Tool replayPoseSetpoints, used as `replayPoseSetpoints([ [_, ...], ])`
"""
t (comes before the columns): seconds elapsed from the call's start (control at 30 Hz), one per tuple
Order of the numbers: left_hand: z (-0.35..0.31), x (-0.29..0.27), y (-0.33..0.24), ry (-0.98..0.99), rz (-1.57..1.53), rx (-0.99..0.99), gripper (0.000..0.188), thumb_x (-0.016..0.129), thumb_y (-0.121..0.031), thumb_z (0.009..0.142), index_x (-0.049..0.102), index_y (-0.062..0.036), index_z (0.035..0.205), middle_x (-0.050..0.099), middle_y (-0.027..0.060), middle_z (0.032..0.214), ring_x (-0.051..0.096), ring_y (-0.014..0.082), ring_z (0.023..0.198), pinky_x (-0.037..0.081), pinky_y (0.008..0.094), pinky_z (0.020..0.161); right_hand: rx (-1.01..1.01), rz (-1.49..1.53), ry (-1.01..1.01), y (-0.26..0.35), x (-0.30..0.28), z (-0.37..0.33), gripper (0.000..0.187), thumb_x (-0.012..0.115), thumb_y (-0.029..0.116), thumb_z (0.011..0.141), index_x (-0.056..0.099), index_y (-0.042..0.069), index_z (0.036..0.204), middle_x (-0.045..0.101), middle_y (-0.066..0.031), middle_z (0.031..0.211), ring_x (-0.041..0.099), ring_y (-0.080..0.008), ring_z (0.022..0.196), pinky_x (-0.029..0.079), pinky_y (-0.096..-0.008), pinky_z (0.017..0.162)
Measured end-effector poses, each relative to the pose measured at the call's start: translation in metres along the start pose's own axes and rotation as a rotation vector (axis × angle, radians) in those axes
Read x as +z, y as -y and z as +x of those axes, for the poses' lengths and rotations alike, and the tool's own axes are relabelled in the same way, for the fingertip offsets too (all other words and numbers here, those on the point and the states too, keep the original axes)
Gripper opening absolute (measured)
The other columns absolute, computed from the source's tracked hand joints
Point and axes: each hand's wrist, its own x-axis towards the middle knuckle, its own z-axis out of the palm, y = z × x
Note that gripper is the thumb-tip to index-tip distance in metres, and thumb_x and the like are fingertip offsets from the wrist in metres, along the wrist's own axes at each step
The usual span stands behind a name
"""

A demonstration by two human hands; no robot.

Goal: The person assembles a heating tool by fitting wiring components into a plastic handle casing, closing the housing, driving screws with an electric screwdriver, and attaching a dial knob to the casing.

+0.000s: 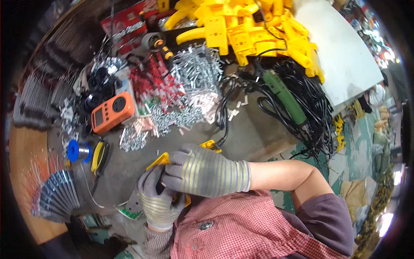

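My left hand (157, 200), in a grey glove with pale stripes, is closed around a yellow plastic housing (158, 161). One end of it sticks out above the fingers. My right hand (207, 170), in a matching glove, reaches across from the right, its bent fingers against the left hand's fingers and over the housing. What the right fingertips pinch, if anything, is hidden. Just beyond the right hand lies another yellow plastic piece (211, 145), joined to a black cord (223, 116).
Yellow housings (241, 36) are heaped at the back, beside a white board (340, 52). Metal pins (196, 69), red parts (153, 80), an orange meter (114, 112), a solder spool (79, 151), pliers (100, 156), a green tool (284, 97) and black cords (312, 103) surround the work area.
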Motion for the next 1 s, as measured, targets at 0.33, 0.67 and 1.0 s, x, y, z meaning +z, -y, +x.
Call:
replayPoseSetpoints([
  [0.33, -0.007, 0.002, 0.0, 0.006, 0.06, 0.079, 0.038, 0.078, -0.028, 0.082, 0.073, -0.017, 0.118, 0.058, 0.0141, 0.134, 0.052, 0.0415, 0.126, 0.045, 0.0561, 0.104, 0.729, -0.775, -0.493, -0.136, -0.198, -0.074, 0.021, 0.071, 0.018, 0.094, 0.075, 0.008, 0.111, 0.076, -0.0177, 0.101, 0.074, -0.0361, 0.093, 0.059, -0.0415, 0.085],
  [0.67, 0.004, -0.009, -0.008, 0.085, 0.009, 0.009, 0.043, 0.084, -0.015, 0.07, 0.075, -0.0152, 0.113, 0.059, 0.0181, 0.13, 0.055, 0.0448, 0.119, 0.046, 0.0563, 0.102, 1.259, -0.689, 0.358, -0.284, -0.276, -0.267, 0.031, 0.059, 0.012, 0.093, 0.068, 0.003, 0.122, 0.071, -0.0265, 0.123, 0.067, -0.0453, 0.115, 0.053, -0.049, 0.099],
  [1.0, -0.002, -0.001, 0.004, -0.003, 0.008, 0.036, 0.04, 0.085, -0.024, 0.07, 0.078, -0.0188, 0.109, 0.062, 0.0114, 0.127, 0.058, 0.0358, 0.12, 0.048, 0.0558, 0.1, 1.069, -0.53, -0.726, -0.216, -0.266, -0.257, 0.044, 0.068, 0.019, 0.098, 0.06, 0.003, 0.139, 0.072, -0.0135, 0.114, 0.068, -0.0309, 0.107, 0.052, -0.0404, 0.099],
])
